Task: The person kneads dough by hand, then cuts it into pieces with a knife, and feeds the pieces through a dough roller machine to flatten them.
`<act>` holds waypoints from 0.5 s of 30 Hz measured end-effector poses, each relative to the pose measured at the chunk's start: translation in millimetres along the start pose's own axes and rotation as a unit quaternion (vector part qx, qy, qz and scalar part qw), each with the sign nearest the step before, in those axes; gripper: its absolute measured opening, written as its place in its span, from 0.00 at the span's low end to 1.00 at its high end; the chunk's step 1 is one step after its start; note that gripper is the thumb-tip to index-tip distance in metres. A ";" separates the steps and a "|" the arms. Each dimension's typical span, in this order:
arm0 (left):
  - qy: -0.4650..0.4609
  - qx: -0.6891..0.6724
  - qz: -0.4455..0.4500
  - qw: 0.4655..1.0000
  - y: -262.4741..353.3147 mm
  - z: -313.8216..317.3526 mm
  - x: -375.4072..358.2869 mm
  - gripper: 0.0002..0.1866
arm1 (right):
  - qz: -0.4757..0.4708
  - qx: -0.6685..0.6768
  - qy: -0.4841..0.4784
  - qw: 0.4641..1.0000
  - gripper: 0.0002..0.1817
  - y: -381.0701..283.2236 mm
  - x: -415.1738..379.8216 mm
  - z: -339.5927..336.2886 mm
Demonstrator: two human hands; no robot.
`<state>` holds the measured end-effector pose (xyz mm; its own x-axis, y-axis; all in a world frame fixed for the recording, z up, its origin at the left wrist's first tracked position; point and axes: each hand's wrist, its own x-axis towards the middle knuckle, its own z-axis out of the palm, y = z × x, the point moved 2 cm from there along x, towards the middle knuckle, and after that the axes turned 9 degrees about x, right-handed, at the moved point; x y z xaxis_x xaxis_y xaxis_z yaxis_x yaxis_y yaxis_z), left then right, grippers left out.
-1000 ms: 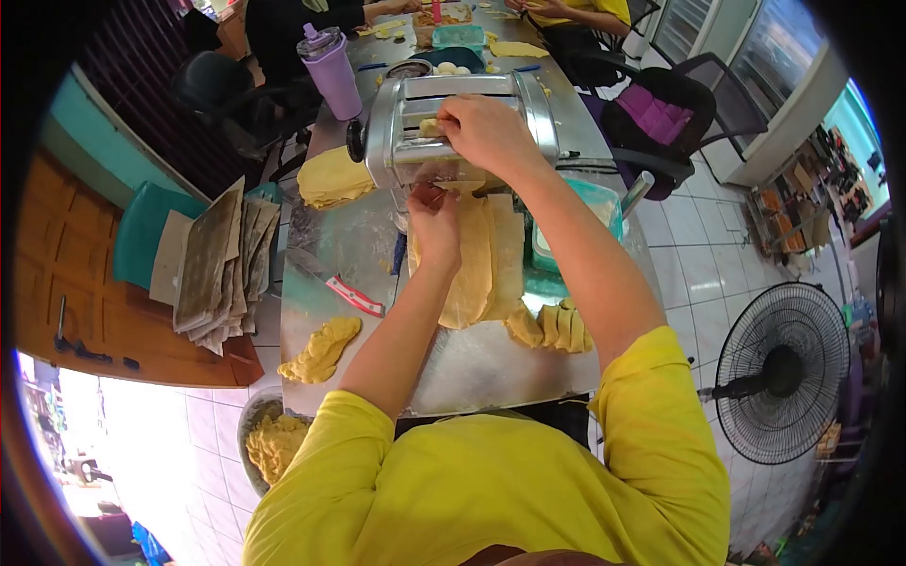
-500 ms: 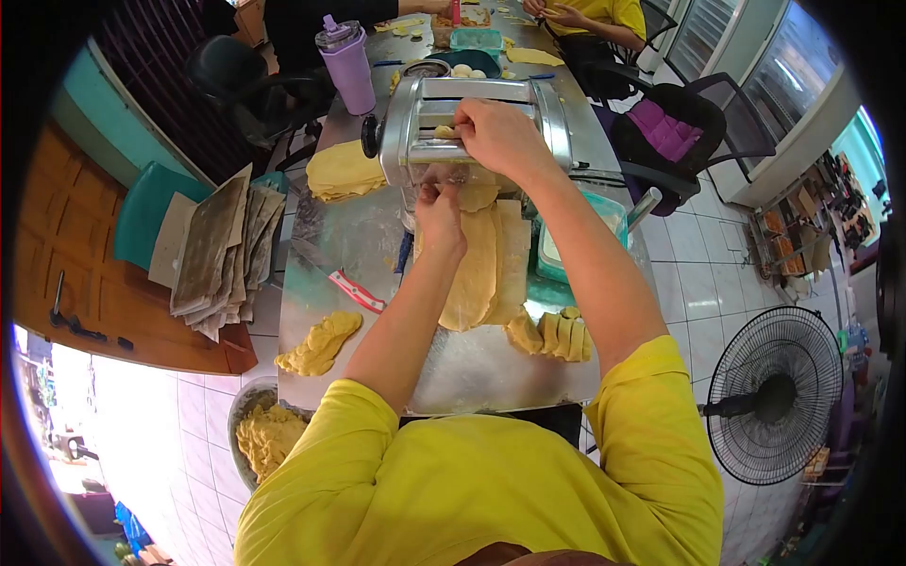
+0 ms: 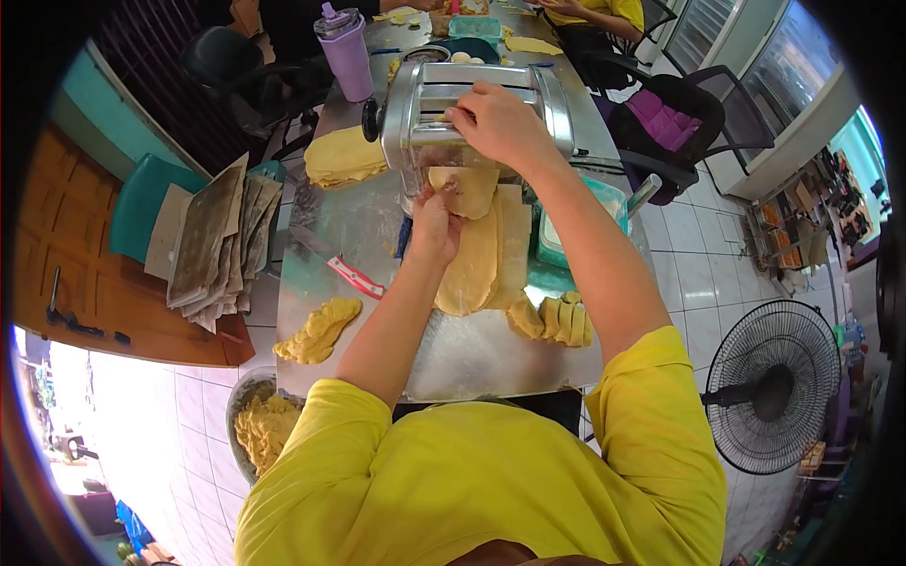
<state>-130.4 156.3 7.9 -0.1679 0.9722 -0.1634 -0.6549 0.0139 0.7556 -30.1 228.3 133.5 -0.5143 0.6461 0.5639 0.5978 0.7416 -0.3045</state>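
A silver roller machine [image 3: 477, 87] stands across the metal table. Out of its near side hangs a thin yellow dough sheet [image 3: 475, 191], and my left hand [image 3: 437, 226] pinches the sheet's left edge just below the machine. On top of the rollers rests my right hand [image 3: 502, 125], fingers curled; whether dough is under them is hidden. Beneath the hanging sheet, long flat dough sheets [image 3: 472, 269] lie on the table. Cut dough pieces [image 3: 562, 321] sit near the front edge. A folded stack of dough [image 3: 344, 157] is left of the machine.
A red-handled tool [image 3: 356, 277] and a dough lump [image 3: 319, 330] lie at the left. A purple tumbler [image 3: 346, 55] stands behind the machine's left end. A teal-edged container [image 3: 590, 212] is at the right. Two other people sit at the far end. A fan [image 3: 774, 389] stands right.
More of the dough sheet now hangs below the machine, and my left hand has taken its edge. My right hand has moved slightly over the rollers. The view has shifted a little.
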 end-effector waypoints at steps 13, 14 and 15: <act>-0.043 0.007 -0.023 0.999 -1.3 -2.4 -44.4 0.13 | 0.037 0.169 0.157 0.972 0.12 -4.6 -7.9 -7.7; -0.048 0.013 -0.027 0.998 -1.7 -3.9 -46.1 0.14 | 0.036 0.168 0.157 0.973 0.12 -8.7 -18.9 -7.2; -0.049 0.011 -0.026 0.998 -0.5 -6.1 -47.7 0.14 | 0.045 0.217 0.252 0.942 0.09 -15.9 -37.9 -10.2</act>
<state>-126.6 108.5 11.4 -0.0596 0.9882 -0.1410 -0.6445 0.0698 0.7614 -13.9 190.1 124.8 -0.0510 0.6227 0.7808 0.2612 0.7629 -0.5913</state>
